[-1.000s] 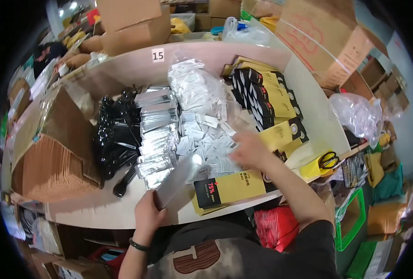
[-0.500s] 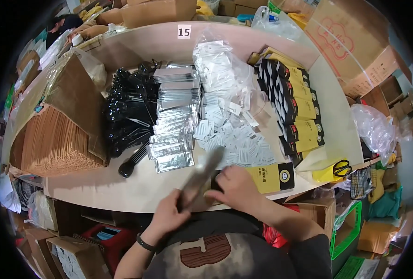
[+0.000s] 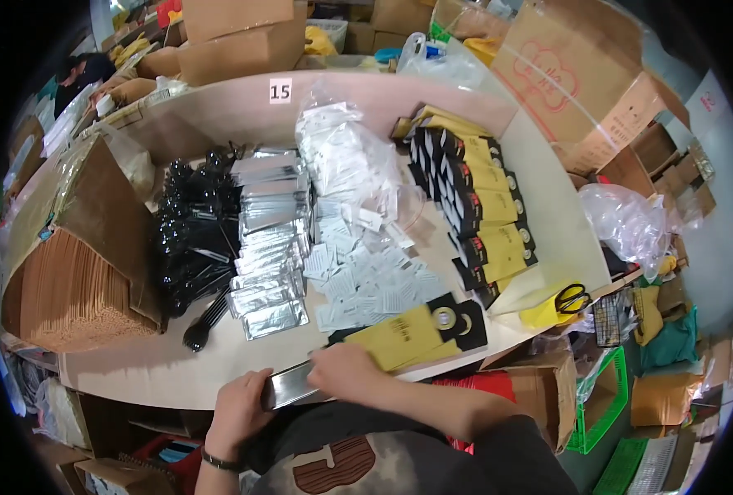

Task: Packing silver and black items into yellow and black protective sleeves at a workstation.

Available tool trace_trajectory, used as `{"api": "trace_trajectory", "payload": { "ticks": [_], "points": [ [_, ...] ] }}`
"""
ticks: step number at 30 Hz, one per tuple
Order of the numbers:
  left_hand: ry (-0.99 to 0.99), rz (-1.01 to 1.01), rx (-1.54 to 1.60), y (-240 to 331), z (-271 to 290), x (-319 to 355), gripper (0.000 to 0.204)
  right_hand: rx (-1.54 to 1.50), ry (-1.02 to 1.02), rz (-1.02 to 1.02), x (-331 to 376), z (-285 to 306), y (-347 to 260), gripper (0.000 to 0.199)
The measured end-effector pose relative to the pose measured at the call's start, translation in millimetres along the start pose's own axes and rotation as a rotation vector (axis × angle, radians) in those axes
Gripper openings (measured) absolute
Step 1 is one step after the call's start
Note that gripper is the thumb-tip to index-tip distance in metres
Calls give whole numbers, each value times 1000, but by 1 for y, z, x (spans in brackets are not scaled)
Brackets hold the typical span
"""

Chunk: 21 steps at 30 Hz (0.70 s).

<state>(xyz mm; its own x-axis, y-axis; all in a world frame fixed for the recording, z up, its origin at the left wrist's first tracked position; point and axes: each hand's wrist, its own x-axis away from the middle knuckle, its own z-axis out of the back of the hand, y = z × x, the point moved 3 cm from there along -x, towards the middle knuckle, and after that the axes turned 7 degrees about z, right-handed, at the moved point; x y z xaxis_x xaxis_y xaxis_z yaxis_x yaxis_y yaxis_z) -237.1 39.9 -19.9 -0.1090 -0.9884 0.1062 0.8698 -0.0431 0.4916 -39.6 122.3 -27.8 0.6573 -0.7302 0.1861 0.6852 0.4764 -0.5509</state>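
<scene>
My left hand (image 3: 241,410) is closed on the left end of a flat, shiny silver packet (image 3: 289,385) at the table's front edge. My right hand (image 3: 343,369) has its fingers curled at the packet's other end, partly hiding it. Just beyond that hand lie overlapping yellow-and-black flat packages (image 3: 395,337). Small white printed slips (image 3: 374,280) are scattered behind them. Silver foil packets (image 3: 271,272) stand in an overlapping row left of the slips, and black plastic spoons (image 3: 197,223) are heaped farther left.
An open carton (image 3: 106,239) packed with brown card edges stands at left. Yellow-and-black packages (image 3: 494,214) form a leaning row at right. Black-handled scissors (image 3: 572,299) sit in a yellow holder at the right edge. A clear bag (image 3: 341,148) stands at the back.
The silver packet, blurred and raised before, is now lower and held between both hands. My right hand has come off the yellow-and-black package, and more than one now shows there. The view has shifted.
</scene>
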Motion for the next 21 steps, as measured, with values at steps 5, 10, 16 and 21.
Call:
{"api": "trace_trajectory", "payload": {
  "ticks": [5, 10, 16, 21],
  "points": [
    [32, -121, 1, 3, -19, -19, 73, 128, -53, 230, -27, 35, 5, 18],
    [262, -105, 36, 9, -39, 3, 83, 341, 454, -258, -61, 101, 176, 21],
    [315, -88, 67, -4, -39, -6, 82, 504, 361, -286, -28, 119, 181, 25],
    [355, -67, 66, 4, -35, -11, 74, 203, 416, -64, -38, 112, 107, 19]
  ]
}}
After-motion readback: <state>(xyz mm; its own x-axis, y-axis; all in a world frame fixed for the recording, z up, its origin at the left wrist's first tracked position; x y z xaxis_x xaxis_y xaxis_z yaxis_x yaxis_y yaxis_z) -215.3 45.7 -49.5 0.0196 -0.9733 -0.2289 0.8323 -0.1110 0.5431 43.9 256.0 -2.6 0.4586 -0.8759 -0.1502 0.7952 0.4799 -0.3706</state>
